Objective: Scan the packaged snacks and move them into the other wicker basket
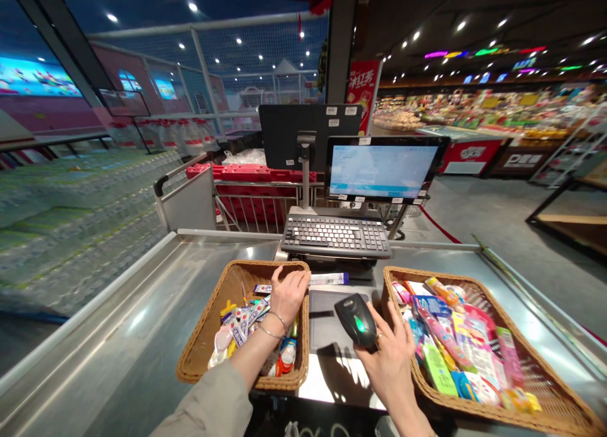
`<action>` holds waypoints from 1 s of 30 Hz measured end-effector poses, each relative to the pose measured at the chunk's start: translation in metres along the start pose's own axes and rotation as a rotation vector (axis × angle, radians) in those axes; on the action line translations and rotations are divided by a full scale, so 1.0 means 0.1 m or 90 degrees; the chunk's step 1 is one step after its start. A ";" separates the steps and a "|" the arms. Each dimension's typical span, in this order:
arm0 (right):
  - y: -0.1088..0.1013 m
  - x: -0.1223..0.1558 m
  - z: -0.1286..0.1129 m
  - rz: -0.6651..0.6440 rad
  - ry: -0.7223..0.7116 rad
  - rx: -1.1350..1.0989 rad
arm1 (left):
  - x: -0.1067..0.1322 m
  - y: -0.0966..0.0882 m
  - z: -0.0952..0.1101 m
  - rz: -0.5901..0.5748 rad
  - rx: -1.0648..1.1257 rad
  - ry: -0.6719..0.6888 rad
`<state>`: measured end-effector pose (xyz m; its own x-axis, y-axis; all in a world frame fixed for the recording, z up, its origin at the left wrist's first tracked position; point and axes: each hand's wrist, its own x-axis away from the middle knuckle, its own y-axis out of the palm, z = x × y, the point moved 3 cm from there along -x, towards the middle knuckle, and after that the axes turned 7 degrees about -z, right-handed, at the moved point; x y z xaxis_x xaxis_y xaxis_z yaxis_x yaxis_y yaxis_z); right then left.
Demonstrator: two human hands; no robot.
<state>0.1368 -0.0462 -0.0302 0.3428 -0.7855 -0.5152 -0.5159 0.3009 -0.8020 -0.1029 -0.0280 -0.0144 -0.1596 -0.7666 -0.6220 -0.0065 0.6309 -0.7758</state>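
Observation:
My left hand is closed at the right rim of the left wicker basket, fingers pinched on a slim white-and-purple candy packet. The packet's right part sticks out past the rim, and its middle is hidden behind my fingers. Under my wrist, the basket holds several similar packets and other small wrapped items. My right hand grips a black barcode scanner with a green light on top. The scanner is over the grey plate between the baskets, its front to the left.
To the right, a second wicker basket is filled with colourful packaged sweets. A keyboard and a lit monitor stand behind the baskets. The metal counter has a raised edge. Beyond it is a metal cart.

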 end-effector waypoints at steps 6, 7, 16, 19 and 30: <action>-0.02 0.02 0.04 0.009 0.012 0.012 | -0.06 0.00 0.02 0.009 0.009 0.007; -0.02 0.03 0.06 0.010 0.013 0.016 | -0.08 0.00 0.03 0.013 0.011 0.009; -0.12 0.09 0.21 0.049 0.045 0.042 | -0.27 0.05 0.18 0.034 0.045 0.042; -0.18 0.10 0.24 0.064 0.064 0.045 | -0.33 0.06 0.25 0.038 0.057 0.054; -0.35 0.17 0.37 0.118 0.112 0.076 | -0.55 0.09 0.47 0.053 0.094 0.108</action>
<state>0.1894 -0.0502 -0.0222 0.1045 -0.7900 -0.6041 -0.4573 0.5013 -0.7346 -0.0475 0.0143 0.0082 -0.3176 -0.6732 -0.6678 0.1561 0.6575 -0.7371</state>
